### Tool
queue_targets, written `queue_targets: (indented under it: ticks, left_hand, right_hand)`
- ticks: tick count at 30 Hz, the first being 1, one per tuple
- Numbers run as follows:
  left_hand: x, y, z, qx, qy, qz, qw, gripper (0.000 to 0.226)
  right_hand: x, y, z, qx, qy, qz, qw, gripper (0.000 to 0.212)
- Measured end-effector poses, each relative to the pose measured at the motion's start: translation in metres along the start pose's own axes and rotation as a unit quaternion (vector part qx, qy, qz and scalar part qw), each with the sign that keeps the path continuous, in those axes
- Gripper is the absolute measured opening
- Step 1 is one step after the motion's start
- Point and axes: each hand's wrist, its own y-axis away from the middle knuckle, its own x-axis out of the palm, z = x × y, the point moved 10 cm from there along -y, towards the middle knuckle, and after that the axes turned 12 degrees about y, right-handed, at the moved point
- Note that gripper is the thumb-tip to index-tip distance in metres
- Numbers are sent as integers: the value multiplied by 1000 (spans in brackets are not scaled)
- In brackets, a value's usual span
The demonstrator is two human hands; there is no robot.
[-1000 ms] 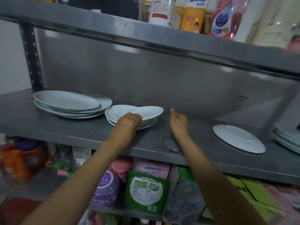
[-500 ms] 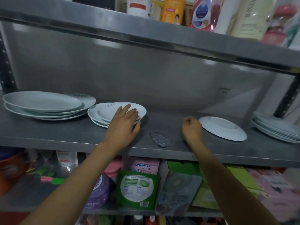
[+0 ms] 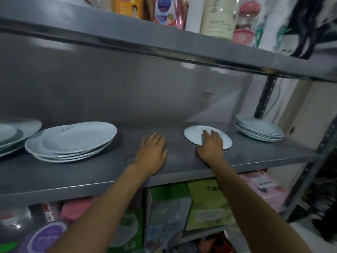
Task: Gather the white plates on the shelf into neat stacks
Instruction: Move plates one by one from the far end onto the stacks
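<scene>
Right hand (image 3: 211, 144) is on the lone white round ceramic plate (image 3: 207, 136) — fingers laid over its near left part, thumb down at the rim edge, though whether it is truly gripping or just resting there I cannot tell. That single plate lies upside down, foot ring showing, flat on the grey metal shelf (image 3: 91, 172), and it is the landmark for everything else here.

Just left of the lone plate, the left hand (image 3: 151, 150) lies palm down on the bare shelf surface, fingers straight and close together, holding nothing and apart from the plate.

Further left of the lone plate, well apart from it, sits a stack of white oval ceramic plates (image 3: 72, 140) — several of them, the top one with small dark lettering near its far rim, the edges not quite lined up. Beyond that, at the far left edge of view, another pile of larger white plates (image 3: 17, 133) is partly cut off; the two piles look to be touching or overlapping, hard to say which.

To the right of the lone plate, near the shelf's upright post, stands a stack of white round plates (image 3: 259, 129), set apart from it.

Above, the upper metal shelf (image 3: 164, 42) carries bottles and packets (image 3: 217, 17). Below the lone plate, under the shelf, green cardboard boxes (image 3: 206, 203) and a pink packet (image 3: 264, 187) are packed in.
</scene>
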Motion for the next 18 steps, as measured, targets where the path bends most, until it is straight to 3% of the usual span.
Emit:
queue_targets:
  ticks: [5, 12, 18]
  left_hand:
    - [29, -31, -6, 0, 11, 36, 999, 55]
    - [27, -37, -1, 4, 49, -6, 999, 50]
    - [18, -34, -6, 16, 73, -31, 997, 46]
  right_hand:
    - [32, -20, -30, 19, -13, 83, 996, 78]
    - [12, -23, 10, -125, 191, 62, 972, 65]
    - [-2, -24, 9, -168, 247, 68, 952, 60]
